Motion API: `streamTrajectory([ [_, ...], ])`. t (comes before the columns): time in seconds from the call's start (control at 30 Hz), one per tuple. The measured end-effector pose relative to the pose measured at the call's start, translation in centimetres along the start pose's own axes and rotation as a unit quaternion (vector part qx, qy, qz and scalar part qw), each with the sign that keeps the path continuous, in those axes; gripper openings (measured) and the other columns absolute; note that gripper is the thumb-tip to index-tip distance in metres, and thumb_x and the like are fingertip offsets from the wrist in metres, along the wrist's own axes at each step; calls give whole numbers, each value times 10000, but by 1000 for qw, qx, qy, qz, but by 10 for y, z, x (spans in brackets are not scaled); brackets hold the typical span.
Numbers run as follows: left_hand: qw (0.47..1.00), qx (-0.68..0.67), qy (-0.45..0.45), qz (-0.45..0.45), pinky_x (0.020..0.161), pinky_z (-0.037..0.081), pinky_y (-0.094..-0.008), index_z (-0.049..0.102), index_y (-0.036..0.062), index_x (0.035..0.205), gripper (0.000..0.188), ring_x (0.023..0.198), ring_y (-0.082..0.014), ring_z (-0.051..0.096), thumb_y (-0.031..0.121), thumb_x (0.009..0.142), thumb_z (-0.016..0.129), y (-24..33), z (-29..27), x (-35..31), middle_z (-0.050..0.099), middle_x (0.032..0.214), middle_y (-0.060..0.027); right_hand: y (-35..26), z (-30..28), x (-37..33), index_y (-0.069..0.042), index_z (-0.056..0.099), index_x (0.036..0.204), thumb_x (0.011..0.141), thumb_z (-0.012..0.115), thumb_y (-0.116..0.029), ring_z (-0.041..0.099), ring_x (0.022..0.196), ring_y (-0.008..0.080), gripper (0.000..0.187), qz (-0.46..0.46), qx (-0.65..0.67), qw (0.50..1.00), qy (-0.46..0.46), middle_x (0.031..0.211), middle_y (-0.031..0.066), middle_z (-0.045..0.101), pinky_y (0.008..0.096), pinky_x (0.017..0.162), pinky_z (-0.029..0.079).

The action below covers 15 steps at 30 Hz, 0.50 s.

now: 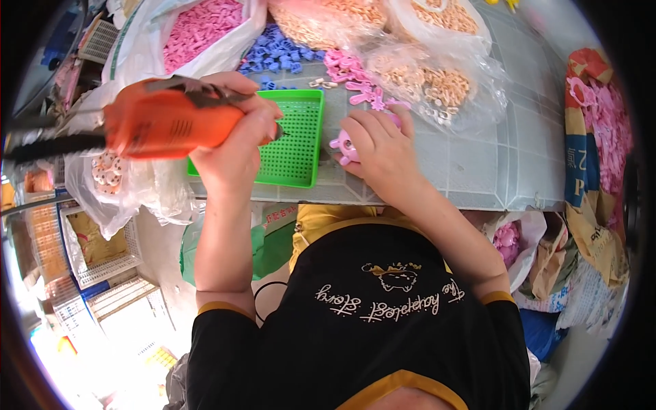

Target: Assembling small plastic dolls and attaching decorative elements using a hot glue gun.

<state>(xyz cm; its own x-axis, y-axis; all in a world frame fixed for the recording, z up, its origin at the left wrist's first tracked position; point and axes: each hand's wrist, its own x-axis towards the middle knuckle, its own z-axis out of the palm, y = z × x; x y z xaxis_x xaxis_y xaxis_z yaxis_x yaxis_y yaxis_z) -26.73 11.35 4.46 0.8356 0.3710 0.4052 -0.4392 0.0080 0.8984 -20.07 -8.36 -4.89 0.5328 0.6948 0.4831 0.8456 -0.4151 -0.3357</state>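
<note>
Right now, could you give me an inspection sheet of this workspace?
Surface: pale tiled table.
Job's things: orange power screwdriver gripped in left hand; pink plastic piece pressed under right hand; green perforated tray beside them.
Clutter: bags of pink parts and beige parts; loose blue parts.
Hands: both closed on things.
Cables: black cord below the table.
Surroundings: white crates, sacks.

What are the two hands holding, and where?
Left hand grips the orange power screwdriver around its body. Right hand presses on top of a pink plastic toy piece.
</note>
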Motion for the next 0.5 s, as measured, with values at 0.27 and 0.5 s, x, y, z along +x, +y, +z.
streamTrajectory([
  [0.27, 992, 87, 87, 27, 707, 521, -382, 547, -52, 1050, 303, 582, -177, 541, -133, 760, 584, -30, -38, 10, 588, 713, -91, -5, -9, 3, -136, 568, 1200, 623, 820, -170, 549, 1146, 241, 630, -17, 6, 1000, -6, 1208, 65, 555, 546, 1081, 266],
  [0.5, 992, 86, 87, 17, 700, 522, -389, 551, -47, 1053, 311, 571, -178, 543, -140, 757, 577, -34, -47, 9, 593, 708, -88, -1, -5, 1, -107, 553, 1214, 612, 812, -129, 537, 1189, 273, 655, -15, 22, 999, -18, 1218, 77, 554, 590, 1123, 259],
])
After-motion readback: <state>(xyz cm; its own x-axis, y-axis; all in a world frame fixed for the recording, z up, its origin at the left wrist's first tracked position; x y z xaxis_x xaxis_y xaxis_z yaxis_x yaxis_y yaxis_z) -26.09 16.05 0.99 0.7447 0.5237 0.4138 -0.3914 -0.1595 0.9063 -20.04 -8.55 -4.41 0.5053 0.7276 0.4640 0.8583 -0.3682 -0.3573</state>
